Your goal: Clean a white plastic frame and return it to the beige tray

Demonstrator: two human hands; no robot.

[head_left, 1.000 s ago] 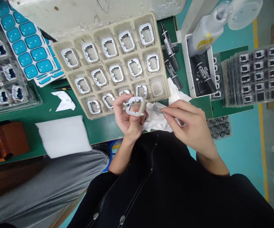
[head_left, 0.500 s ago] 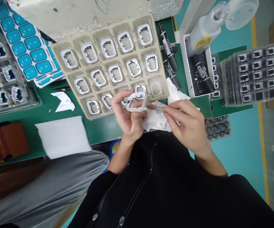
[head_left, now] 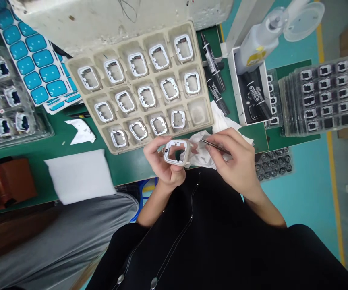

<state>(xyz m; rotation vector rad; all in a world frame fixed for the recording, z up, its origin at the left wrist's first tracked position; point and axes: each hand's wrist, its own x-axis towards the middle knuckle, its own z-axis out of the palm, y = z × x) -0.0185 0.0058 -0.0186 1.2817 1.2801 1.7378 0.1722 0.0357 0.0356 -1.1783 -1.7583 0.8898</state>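
Between the fingers and thumb of my left hand [head_left: 164,167] is a white rounded-square frame [head_left: 186,155], its opening tilted up toward the camera. My right hand [head_left: 236,159] pinches a thin dark metal tool [head_left: 215,146], whose tip points left toward the frame but stands apart from it. Crumpled white tissue [head_left: 202,155] lies under and between my hands. Just beyond them, a beige compartment tray [head_left: 154,76] holds several similar white frames, one per pocket; its near right pocket has none.
Black markers [head_left: 212,60] lie right of the tray, beside a white box [head_left: 237,94] with a bottle [head_left: 257,46]. Stacked clear trays [head_left: 319,94] stand far right. Blue sticker sheets [head_left: 42,58], a white foam sheet [head_left: 80,176] and an orange-brown holder [head_left: 15,181] are left.
My left hand has lowered slightly and turned the frame so its opening faces up more. The tool in my right hand has drawn away from the frame, and more of it shows.
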